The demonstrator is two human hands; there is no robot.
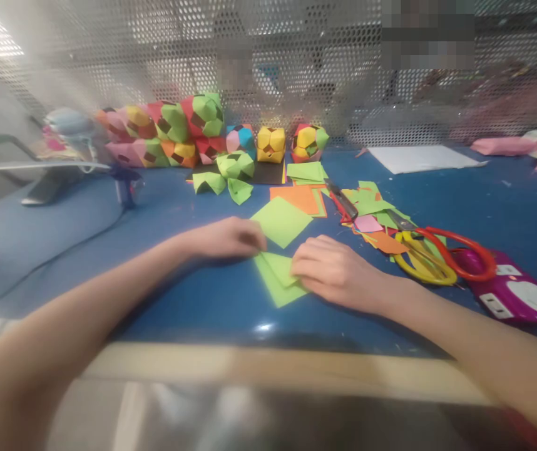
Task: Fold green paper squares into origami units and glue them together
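A light green sheet of paper, with one part folded over, lies on the blue table near its front edge. My left hand, slightly blurred, has its fingers curled in a pinch at the paper's left corner. At the right side, my right hand is closed over the same paper, its fingers bent and pressed together on the folded part. Just beyond it a flat green paper square lies turned on its corner. Behind that are orange paper sheets and a stack of green sheets.
Folded paper balls stand along the back. At right lie paper scraps, a cutter knife, red-handled scissors, a yellow-handled tool and a purple power strip. A fan-like device with a cable stands left.
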